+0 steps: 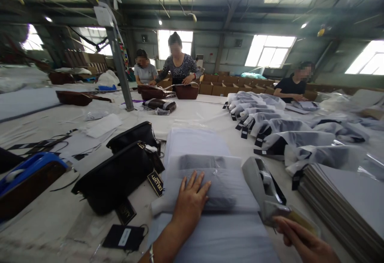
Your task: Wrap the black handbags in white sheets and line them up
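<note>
My left hand (192,199) lies flat, fingers spread, on a dark item wrapped in white tissue paper (231,191). More white sheets (195,141) lie beneath and beyond the parcel. At its right stands a grey tape dispenser (262,181). Thumb and fingers of my right hand (300,237) are pinched together by the dispenser's near end, beside a clear, yellowish piece (303,217). What they pinch is too small to make out. Left of the parcel are two black handbags (117,175), one behind the other, with black hang tags (156,182).
Wrapped bags (300,139) with black tags line the right side, behind a stack of grey-white boards (345,203). A blue tape dispenser (33,167) stands at far left. A metal post (118,63) rises from the table. Three people work across it, among brown bags (187,91).
</note>
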The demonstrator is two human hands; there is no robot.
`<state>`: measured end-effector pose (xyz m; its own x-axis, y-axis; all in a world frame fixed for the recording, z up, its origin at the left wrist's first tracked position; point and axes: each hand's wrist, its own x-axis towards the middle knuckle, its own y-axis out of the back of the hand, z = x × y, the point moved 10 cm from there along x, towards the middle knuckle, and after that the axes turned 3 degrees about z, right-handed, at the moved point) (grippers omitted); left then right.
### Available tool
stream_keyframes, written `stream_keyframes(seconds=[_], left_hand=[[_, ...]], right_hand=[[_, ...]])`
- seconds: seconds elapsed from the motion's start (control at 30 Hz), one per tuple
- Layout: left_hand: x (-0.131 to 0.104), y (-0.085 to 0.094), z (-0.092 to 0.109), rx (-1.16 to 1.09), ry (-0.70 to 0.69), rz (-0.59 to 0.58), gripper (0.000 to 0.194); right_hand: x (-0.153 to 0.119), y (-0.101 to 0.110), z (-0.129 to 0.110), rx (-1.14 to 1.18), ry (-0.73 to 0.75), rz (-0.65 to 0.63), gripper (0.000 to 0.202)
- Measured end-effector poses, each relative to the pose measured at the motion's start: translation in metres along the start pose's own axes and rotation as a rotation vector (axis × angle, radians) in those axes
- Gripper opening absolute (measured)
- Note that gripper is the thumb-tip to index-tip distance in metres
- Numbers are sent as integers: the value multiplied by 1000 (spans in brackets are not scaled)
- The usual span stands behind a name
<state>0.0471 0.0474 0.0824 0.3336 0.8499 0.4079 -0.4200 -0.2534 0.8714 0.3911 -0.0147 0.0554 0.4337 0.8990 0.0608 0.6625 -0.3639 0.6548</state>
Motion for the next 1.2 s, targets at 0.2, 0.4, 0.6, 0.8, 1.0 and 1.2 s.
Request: stream_keyframes(seconds=[0.2, 0.4, 0.6, 0.8, 1.0, 1.2], left_hand=[[3, 17, -13, -163, 94, 28, 57], [-2, 23, -57, -341, 295, 183, 57], [-14, 12, -83, -515, 444, 212, 75], [-22, -3, -98, -660, 570, 164, 91], [-22, -5, -97, -695, 576, 142, 89], [-23, -7, -96, -680, 583, 99, 83]], right_hand=[[-1, -56, -162, -52, 644, -385, 33], [-15, -134, -268, -127, 1092, -757, 27], [-20, -205, -308, -397, 1314, -932, 24], [-20, -249, -317, -771, 1413, -953, 37], [-15, -266, -328, -944, 1390, -857, 70], [30, -270, -324, -978, 1191, -786, 103]])
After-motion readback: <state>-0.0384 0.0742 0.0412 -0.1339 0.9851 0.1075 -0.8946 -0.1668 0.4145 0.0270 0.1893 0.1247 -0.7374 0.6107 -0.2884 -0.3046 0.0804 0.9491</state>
